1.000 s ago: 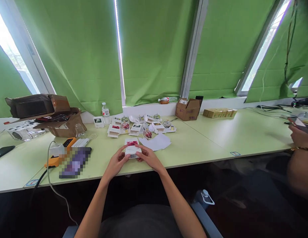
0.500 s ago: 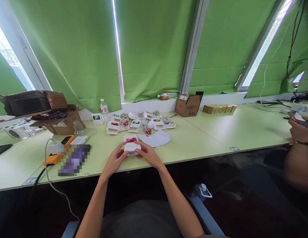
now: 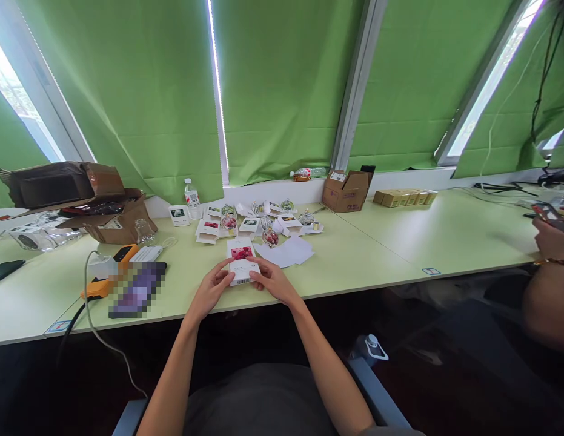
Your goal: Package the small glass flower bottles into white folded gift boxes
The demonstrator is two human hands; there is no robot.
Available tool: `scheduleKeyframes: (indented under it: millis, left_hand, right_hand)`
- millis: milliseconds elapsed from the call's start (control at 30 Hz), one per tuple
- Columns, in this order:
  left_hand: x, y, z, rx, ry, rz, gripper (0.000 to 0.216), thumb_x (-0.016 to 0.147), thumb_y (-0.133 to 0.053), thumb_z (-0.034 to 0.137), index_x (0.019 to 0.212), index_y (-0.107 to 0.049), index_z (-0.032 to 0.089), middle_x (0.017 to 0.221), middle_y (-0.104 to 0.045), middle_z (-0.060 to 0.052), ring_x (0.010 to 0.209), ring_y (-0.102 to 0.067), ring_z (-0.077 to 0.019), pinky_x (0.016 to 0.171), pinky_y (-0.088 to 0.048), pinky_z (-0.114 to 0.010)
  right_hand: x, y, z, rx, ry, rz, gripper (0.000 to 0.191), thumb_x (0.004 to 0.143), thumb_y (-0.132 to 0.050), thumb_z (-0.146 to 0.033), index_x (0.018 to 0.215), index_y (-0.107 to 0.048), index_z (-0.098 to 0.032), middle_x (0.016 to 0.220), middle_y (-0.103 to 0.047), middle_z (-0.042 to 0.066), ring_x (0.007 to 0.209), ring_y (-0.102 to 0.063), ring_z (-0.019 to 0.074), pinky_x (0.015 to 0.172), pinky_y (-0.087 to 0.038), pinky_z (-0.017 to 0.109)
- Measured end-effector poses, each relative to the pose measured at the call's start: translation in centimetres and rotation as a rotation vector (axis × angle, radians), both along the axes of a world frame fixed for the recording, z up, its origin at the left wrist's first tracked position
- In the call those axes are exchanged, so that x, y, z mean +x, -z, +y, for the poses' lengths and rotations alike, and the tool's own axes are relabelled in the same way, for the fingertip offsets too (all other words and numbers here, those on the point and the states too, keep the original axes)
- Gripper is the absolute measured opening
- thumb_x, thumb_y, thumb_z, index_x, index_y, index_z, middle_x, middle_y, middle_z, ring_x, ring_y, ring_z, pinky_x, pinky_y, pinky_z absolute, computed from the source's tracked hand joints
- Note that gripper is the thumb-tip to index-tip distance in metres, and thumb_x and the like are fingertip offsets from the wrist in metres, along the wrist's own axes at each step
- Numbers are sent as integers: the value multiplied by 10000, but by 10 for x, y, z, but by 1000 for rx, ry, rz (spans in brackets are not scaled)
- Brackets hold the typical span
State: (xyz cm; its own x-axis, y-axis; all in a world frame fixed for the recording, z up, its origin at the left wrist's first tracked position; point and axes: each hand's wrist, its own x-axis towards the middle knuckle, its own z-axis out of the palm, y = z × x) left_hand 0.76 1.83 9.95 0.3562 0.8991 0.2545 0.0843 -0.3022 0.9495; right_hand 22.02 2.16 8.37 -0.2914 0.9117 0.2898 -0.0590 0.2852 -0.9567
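Note:
A small white box (image 3: 242, 254) with a pink flower picture and a barcode on its near edge is held at the front of the table. My left hand (image 3: 212, 289) grips its left side, thumb on the near face. On the opposite side, my right hand (image 3: 273, 281) has its fingers and thumb closed on the box. Just beyond lie white paper sheets (image 3: 293, 251) and a round clear ornament with red contents (image 3: 270, 237). Several similar ornaments and opened white cartons (image 3: 208, 229) spread out behind them.
To the left are a blurred-out phone (image 3: 139, 290), an orange power strip (image 3: 97, 287) and an open cardboard box (image 3: 113, 224). A small brown carton (image 3: 346, 191) and a row of yellow boxes (image 3: 402, 198) stand at the back right. Another person's hand (image 3: 552, 239) holds a phone at far right.
The white box has tilted in my hands, so its flower face shows more fully and its barcode edge looks narrower. Both hands keep their hold. The view has shifted slightly.

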Motion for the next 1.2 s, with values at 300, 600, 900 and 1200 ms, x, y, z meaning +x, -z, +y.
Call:
scheduleKeyframes:
  millis: [300, 600, 900, 1200]
  left_hand:
    - [-1, -3, -1, -3, 16, 8, 538, 910, -543, 401, 1410, -444, 229, 1116, -671, -81, 1004, -611, -224, 861, -482, -338]
    - [-1, -6, -1, -26, 28, 6, 490, 919, -517, 354, 1393, -482, 235, 1338, -579, -73, 1141, -563, -249, 922, -474, -354]
    - [-3, 0, 2, -28, 20, -20, 536, 910, -541, 398, 1410, -460, 225, 1132, -658, -86, 993, -608, -229, 877, -491, -358]
    - [-3, -1, 2, -16, 14, -28, 546, 900, -544, 392, 1419, -460, 244, 1118, -663, -74, 845, -599, -199, 823, -495, -354]
  right_hand:
    - [1, -2, -2, 22, 2, -14, 503, 845, -635, -395, 1322, -547, -259, 848, -594, 15, 613, -506, 103, 548, -415, 241]
    - [0, -5, -3, 14, 6, -22, 548, 832, -650, -389, 1350, -521, -268, 870, -597, 14, 622, -498, 98, 556, -408, 238]
    - [0, -2, 0, 25, -38, -47, 578, 822, -655, -397, 1366, -516, -263, 853, -550, 12, 663, -538, 116, 589, -467, 258]
    - [0, 0, -1, 55, -25, -46, 524, 827, -646, -349, 1335, -550, -264, 949, -552, 30, 667, -529, 104, 618, -481, 269]
